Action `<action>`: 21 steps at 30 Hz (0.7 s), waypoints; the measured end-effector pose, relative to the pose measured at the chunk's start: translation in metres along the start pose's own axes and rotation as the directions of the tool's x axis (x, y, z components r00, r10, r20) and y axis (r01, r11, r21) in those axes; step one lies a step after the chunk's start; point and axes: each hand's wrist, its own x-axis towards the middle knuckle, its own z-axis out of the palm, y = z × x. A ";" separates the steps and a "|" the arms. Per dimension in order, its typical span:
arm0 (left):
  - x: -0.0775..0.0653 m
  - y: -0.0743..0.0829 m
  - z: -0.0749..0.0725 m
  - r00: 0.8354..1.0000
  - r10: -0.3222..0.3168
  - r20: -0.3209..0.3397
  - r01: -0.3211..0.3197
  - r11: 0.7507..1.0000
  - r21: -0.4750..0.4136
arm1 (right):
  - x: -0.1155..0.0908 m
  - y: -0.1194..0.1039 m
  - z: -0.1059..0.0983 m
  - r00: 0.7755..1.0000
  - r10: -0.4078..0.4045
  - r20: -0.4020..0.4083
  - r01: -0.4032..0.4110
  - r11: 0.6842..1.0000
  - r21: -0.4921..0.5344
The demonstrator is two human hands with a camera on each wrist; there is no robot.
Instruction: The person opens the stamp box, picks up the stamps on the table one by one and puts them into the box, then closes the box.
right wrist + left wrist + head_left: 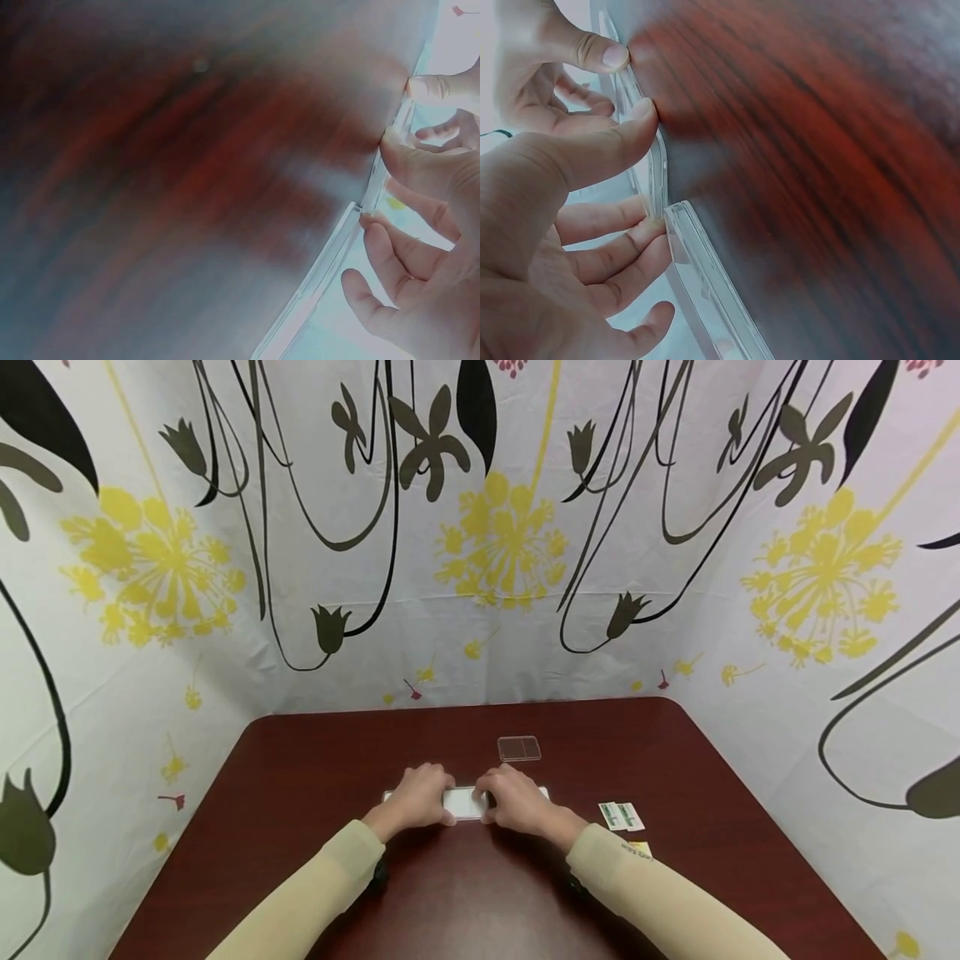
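A flat white rectangular slab with a clear rim [465, 803] lies on the table between both hands in the head view. My left hand [422, 792] pinches its left end, thumb on the near edge and fingers on the far side. At the right end, my right hand [517, 797] pinches it likewise. In the left wrist view, a clear-edged flat plastic piece [712, 281] sits beside the slab's rounded corner, under the left fingers. A similar clear-edged piece [307, 292] extends past the right fingers in the right wrist view. The hands hide much of both side pieces.
Behind the hands lies a clear rectangular plastic piece [519, 748]. To the right are white packets with green print [621, 816] and a yellow-and-white packet [640, 847], partly behind the right sleeve. Patterned white curtains [495, 668] surround the dark red table [315, 760].
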 end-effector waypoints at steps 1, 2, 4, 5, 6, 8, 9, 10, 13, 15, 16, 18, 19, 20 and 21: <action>0.000 0.000 0.000 1.000 -0.001 0.000 0.001 1.000 0.002 | 0.000 0.000 0.000 1.000 0.001 0.003 -0.001 1.000 0.000; -0.001 0.000 0.001 1.000 0.000 -0.003 0.000 1.000 0.003 | 0.000 -0.001 -0.001 1.000 0.002 0.005 -0.002 1.000 -0.002; -0.002 0.001 0.001 1.000 0.000 -0.005 0.000 1.000 0.009 | -0.001 -0.001 -0.001 1.000 -0.001 0.005 0.001 1.000 -0.006; -0.002 0.001 0.001 1.000 0.001 -0.007 -0.001 1.000 0.013 | -0.001 -0.002 -0.001 1.000 -0.002 0.005 0.002 1.000 -0.009; -0.002 0.001 0.001 1.000 0.002 -0.008 -0.002 1.000 0.013 | -0.001 -0.002 -0.001 1.000 -0.003 0.005 0.003 1.000 -0.011; -0.002 0.002 0.000 1.000 0.002 -0.012 -0.002 1.000 0.017 | 0.000 -0.002 -0.001 1.000 -0.004 0.004 0.004 1.000 -0.016; -0.002 0.002 0.000 1.000 0.001 -0.011 -0.001 1.000 0.019 | 0.000 -0.002 -0.001 1.000 -0.003 0.005 0.003 1.000 -0.018; -0.002 0.002 0.000 1.000 0.001 -0.013 -0.001 1.000 0.019 | 0.000 -0.002 -0.001 1.000 -0.002 0.006 0.002 1.000 -0.021; -0.002 0.001 0.000 1.000 0.002 -0.011 -0.002 1.000 0.013 | -0.001 -0.002 -0.001 1.000 0.000 0.006 0.000 1.000 -0.020; -0.002 0.001 0.000 1.000 0.003 -0.008 -0.003 1.000 0.009 | -0.001 -0.003 -0.001 1.000 0.000 0.005 0.000 1.000 -0.023; -0.002 0.001 0.000 1.000 0.004 -0.008 -0.004 1.000 0.006 | -0.001 -0.003 -0.001 1.000 -0.002 0.003 0.002 1.000 -0.023; -0.002 0.001 0.000 1.000 0.004 -0.005 -0.004 1.000 0.005 | -0.002 -0.004 -0.002 1.000 -0.008 -0.003 0.007 1.000 -0.029; -0.002 0.001 -0.001 1.000 0.005 -0.006 -0.005 1.000 0.005 | -0.002 -0.004 -0.002 1.000 -0.011 -0.007 0.011 0.999 -0.034; -0.001 0.002 -0.001 1.000 0.004 -0.006 -0.004 1.000 0.007 | -0.002 -0.005 -0.002 1.000 -0.014 -0.011 0.014 0.999 -0.041; -0.001 0.002 -0.001 1.000 0.004 -0.008 -0.004 1.000 0.010 | -0.002 -0.005 -0.002 1.000 -0.019 -0.016 0.019 0.999 -0.047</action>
